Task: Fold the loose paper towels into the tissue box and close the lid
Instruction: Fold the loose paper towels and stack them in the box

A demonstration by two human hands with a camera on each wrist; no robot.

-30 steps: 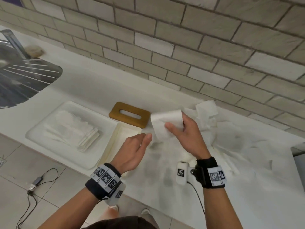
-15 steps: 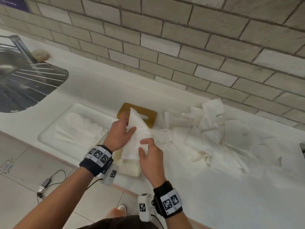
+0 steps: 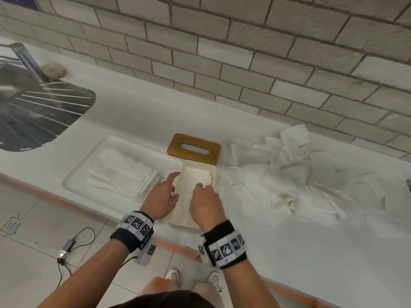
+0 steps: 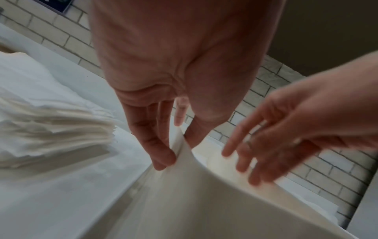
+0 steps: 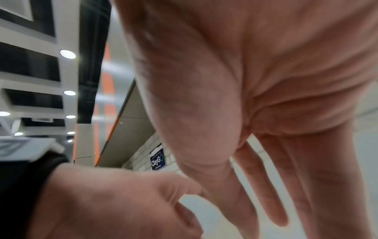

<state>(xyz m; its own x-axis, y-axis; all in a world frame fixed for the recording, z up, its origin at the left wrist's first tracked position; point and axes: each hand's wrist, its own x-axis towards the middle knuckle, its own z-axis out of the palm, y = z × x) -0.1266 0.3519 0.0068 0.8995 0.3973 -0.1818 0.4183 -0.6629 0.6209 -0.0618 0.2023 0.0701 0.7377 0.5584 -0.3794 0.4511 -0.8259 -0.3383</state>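
The open cream tissue box sits on the white counter near its front edge, with a white paper towel lying inside it. My right hand is over the box, its straight fingers pressing down on the towel. My left hand is at the box's left wall and pinches it, thumb on the inner side and fingers outside. The wooden lid, with its slot, lies flat just behind the box. A heap of loose paper towels spreads over the counter to the right.
A shallow white tray left of the box holds a stack of folded towels. A steel sink and faucet are at the far left. A brick wall backs the counter. The counter's edge runs just under my wrists.
The towel that both hands held upright above the box now lies inside it. My right hand has come down flat onto it, and my left hand has dropped to the box's left wall.
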